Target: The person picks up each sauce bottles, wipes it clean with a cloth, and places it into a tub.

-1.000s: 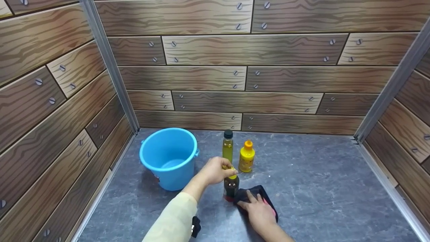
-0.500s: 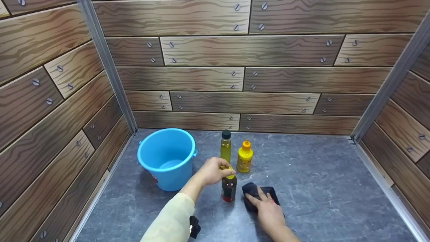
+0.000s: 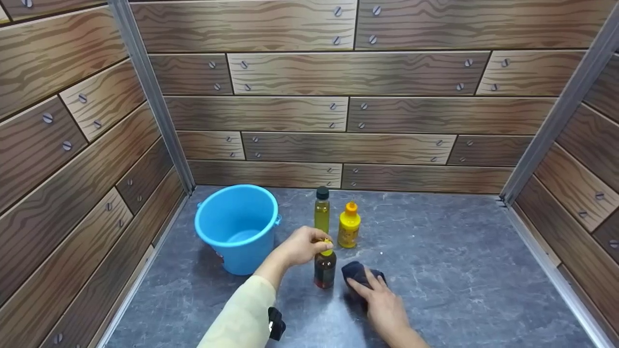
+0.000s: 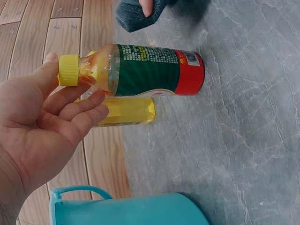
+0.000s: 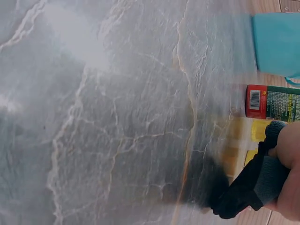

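Observation:
My left hand (image 3: pixel 301 247) pinches the yellow cap of a dark sauce bottle (image 3: pixel 324 271), which stands upright. In the left wrist view, the bottle's green and red label (image 4: pixel 150 70) shows beneath the cap. To the right, my right hand (image 3: pixel 385 309) holds a dark cloth (image 3: pixel 353 271), its fingers spread over the top. Seen from the right wrist, the bunched cloth (image 5: pixel 269 180) sits between thumb and fingers, with a dark shadow on the tabletop beside it. A gap separates cloth and bottle in the head view.
Behind the sauce bottle stand a black-capped oil bottle (image 3: pixel 322 215) and a yellow squeeze bottle (image 3: pixel 349 229) with an orange top. A blue bucket (image 3: pixel 242 261) stands at the left. Wood-patterned walls (image 3: pixel 290 113) border the grey marbled tabletop (image 3: pixel 459 261).
The cloth has come away from the bottle's base toward the right with my right hand and looks more bunched; its pink patch is out of sight. My left hand stays on the cap.

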`<state>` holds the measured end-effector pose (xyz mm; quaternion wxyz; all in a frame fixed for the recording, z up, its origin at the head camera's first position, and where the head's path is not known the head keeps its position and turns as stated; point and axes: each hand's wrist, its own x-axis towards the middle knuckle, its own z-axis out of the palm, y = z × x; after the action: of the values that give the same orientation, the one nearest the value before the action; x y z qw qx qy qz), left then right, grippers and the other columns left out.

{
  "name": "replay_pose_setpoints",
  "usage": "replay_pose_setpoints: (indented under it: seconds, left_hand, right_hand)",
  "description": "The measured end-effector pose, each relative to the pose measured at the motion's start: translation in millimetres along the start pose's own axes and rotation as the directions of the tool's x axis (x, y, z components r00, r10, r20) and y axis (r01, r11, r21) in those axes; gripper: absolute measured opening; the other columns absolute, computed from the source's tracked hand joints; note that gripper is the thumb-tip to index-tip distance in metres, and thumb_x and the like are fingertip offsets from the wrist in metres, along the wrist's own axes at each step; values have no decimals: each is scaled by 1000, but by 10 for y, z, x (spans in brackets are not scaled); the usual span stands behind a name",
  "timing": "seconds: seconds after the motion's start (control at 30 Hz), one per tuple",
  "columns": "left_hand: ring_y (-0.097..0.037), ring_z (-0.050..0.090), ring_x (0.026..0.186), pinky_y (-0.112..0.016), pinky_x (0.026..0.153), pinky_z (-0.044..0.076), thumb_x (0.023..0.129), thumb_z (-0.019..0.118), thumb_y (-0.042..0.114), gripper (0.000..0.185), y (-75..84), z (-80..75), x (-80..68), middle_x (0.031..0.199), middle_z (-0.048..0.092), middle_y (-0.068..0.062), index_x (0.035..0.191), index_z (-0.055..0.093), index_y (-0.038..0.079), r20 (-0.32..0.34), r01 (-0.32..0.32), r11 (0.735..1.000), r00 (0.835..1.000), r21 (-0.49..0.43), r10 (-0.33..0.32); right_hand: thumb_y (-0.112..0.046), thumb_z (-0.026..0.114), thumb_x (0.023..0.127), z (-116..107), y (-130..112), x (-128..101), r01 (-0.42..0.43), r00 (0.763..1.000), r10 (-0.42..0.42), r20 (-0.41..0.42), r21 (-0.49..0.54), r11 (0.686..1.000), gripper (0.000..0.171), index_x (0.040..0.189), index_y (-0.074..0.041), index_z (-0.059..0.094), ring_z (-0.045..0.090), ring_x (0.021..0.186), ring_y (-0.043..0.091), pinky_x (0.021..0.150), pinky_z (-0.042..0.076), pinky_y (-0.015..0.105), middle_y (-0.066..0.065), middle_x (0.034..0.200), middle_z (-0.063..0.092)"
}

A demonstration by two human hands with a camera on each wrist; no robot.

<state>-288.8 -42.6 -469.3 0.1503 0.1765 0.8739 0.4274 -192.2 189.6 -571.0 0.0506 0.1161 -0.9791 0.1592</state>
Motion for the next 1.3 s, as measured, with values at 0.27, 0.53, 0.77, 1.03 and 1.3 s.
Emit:
replay_pose_setpoints:
  seconds: [0.27, 0.53, 0.77, 1.03, 1.3]
  left_hand:
    - [-25, 70, 99, -45, 90, 58, 108, 65, 29, 30, 51, -47, -23, 109, 74, 0, 131, 75, 14, 31, 33, 998, 999, 60, -35]
    - [-26, 71, 111, -47, 94, 59, 102, 75, 32, 41, 54, 0, -68, 126, 74, -11, 136, 72, 10, -71, 43, 999, 997, 9, -42]
    - [-22, 74, 96, -41, 83, 62, 96, 82, 34, 38, 103, 89, -65, 110, 78, -10, 120, 79, 4, -204, 47, 999, 978, 7, -45]
    - [-18, 72, 83, -35, 71, 61, 99, 79, 26, 22, 123, 113, -40, 95, 77, -3, 107, 84, 6, -206, 46, 999, 978, 10, -43]
    - [-24, 74, 94, -39, 79, 64, 103, 73, 17, 18, 81, 38, -36, 102, 75, -5, 113, 81, 5, -89, 35, 997, 995, -76, -42]
  right_hand:
    - [16, 72, 84, -23, -21, -44, 45, 997, -45, -55, 5, 999, 76, 139, -37, 71, 60, 127, 55, 73, 59, 64, 16, 157, 53]
    - [12, 71, 88, -35, -35, -46, 58, 996, -57, -66, 15, 998, 70, 138, -38, 72, 61, 125, 55, 71, 59, 63, 15, 156, 54]
    - [12, 69, 89, -27, -61, -71, 97, 987, -93, -133, 24, 995, 67, 136, -36, 74, 62, 123, 55, 64, 59, 58, 17, 153, 57]
    - [13, 68, 85, -28, -66, -72, 145, 980, -139, -145, 35, 989, 71, 135, -38, 74, 61, 125, 54, 69, 59, 60, 16, 154, 56]
    - [14, 66, 91, -83, -100, -53, 178, 982, -172, -72, 80, 981, 71, 139, -38, 71, 56, 132, 54, 74, 59, 61, 14, 161, 49]
